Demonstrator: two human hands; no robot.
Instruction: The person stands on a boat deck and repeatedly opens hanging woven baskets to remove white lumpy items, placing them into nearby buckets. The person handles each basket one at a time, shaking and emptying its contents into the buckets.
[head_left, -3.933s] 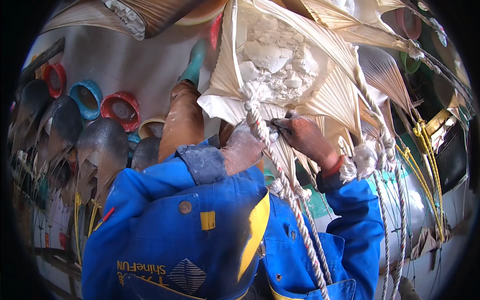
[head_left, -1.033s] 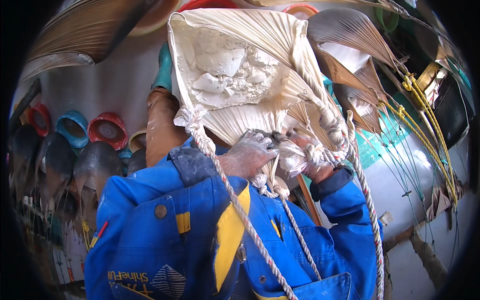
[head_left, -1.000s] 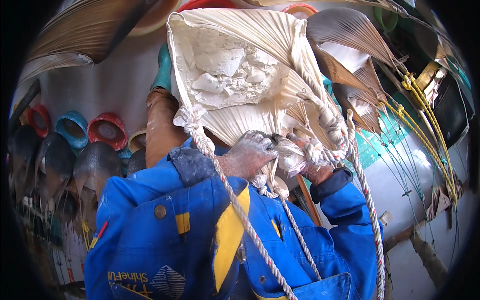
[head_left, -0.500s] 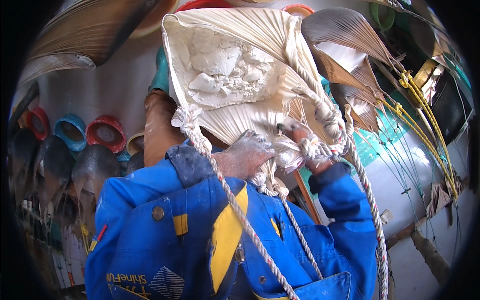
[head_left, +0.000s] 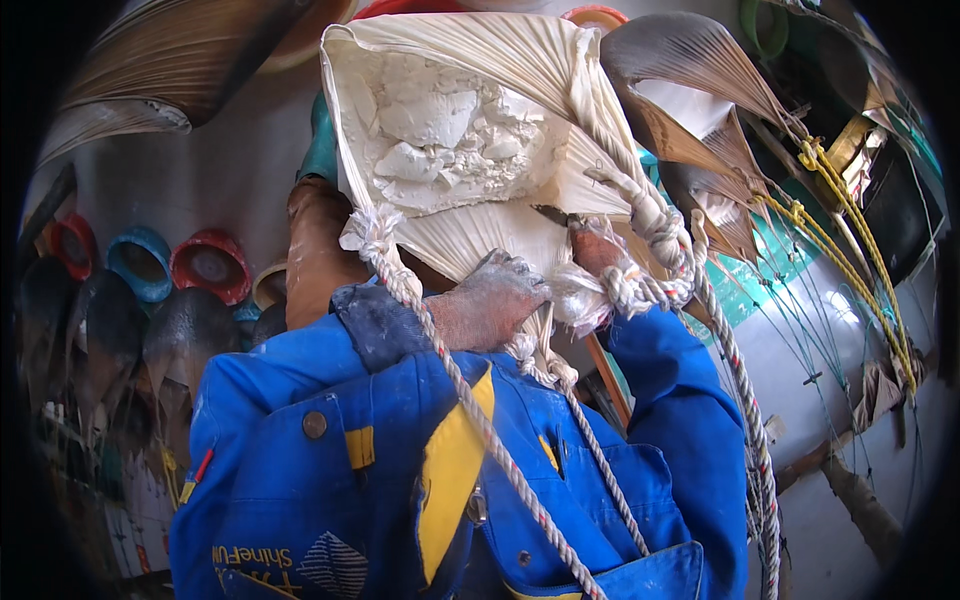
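A cream pleated cloth (head_left: 480,240) hangs by knotted ropes at its corners, and white, lumpy, paste-like material (head_left: 465,140) lies in its hollow. My left hand (head_left: 495,300), dusted with white, is closed around the gathered near part of the cloth, its knuckles up. Further right, my right hand (head_left: 597,248) has curled fingers at the cloth's near right side. A thin dark tip shows just left of these fingers; I cannot make out what it is. A thick rope knot (head_left: 630,288) and its frayed end partly hide this hand and wrist.
A red-flecked white rope (head_left: 470,415) crosses before my chest from the left corner knot (head_left: 372,235); another hangs right. Brown-stained cloths (head_left: 700,70) and yellow ropes (head_left: 860,260) hang at the right. Red and blue basins (head_left: 210,268) stand left, near a teal boot (head_left: 320,135).
My right hand has moved up and away from my left hand, further over the cloth. The right sleeve has shifted forward with it. My left hand stays where it was.
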